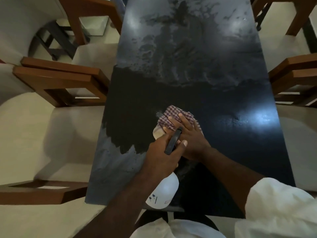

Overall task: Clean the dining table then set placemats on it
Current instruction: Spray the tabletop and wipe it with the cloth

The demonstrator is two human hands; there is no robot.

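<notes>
Checked cloth (pixel 173 117) lies flat under my right hand (pixel 190 134), pressed on the dark table (pixel 223 103); my left hand (pixel 161 157), just beside it, grips the spray bottle (pixel 163 191). Wiping is underway; beyond my fingers cloudy film remains, so next I push forward. No placemats in view.

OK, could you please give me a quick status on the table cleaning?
Left hand grips spray bottle. Right hand presses checked cloth flat on dark table. Far half wet with spray. No placemats in view.
</notes>
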